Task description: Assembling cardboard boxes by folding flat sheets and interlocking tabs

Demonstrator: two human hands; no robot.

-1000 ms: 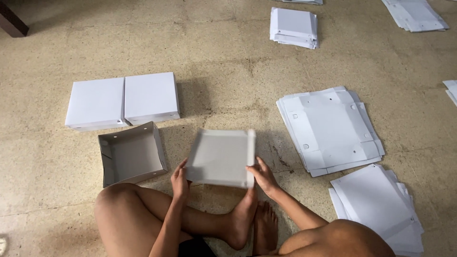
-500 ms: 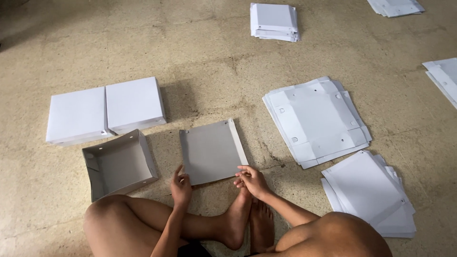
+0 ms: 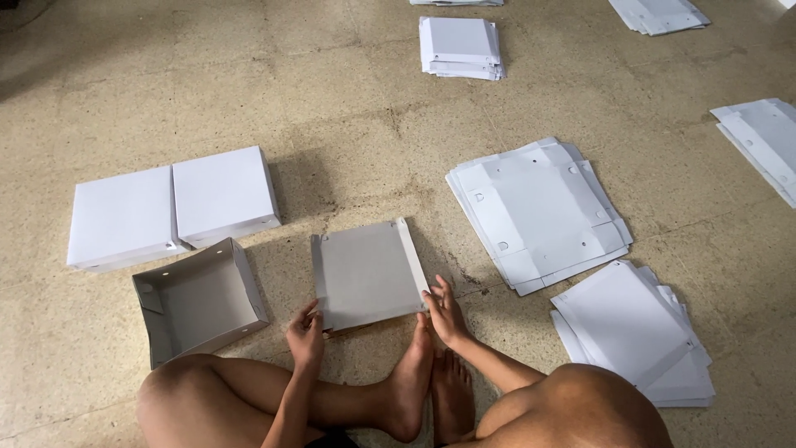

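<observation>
on the speckled stone floor (image 3: pixel 348 108), seen from the head camera, a person sits cross-legged with bare feet (image 3: pixel 427 386) just below a flat grey cardboard sheet (image 3: pixel 365 272); the sheet lies face up near the lower middle of the floor, with narrow white flaps folded along its right and left edges; the left hand (image 3: pixel 305 336) pinches the sheet's near left corner, fingers closed on the card; the right hand (image 3: pixel 444 311) presses on the near right corner, fingers spread over the flap and touching it, not wrapped round it; just beside the sheet on its left stands an open grey box tray (image 3: pixel 199 300), walls up, hollow side showing; beyond that tray, toward the left edge of the floor, two closed white boxes (image 3: pixel 174 206) sit side by side and touching; to the right of the sheet, well apart from it, lies a fanned stack of die-cut flat blanks (image 3: pixel 539 211) with small holes; nearer the lower right corner lies a stack of plain white sheets (image 3: pixel 634 332); at the far edge sits a small pile of folded white card (image 3: pixel 461 46), and more white stacks (image 3: pixel 759 141) reach in from the right edge and far right corner.
</observation>
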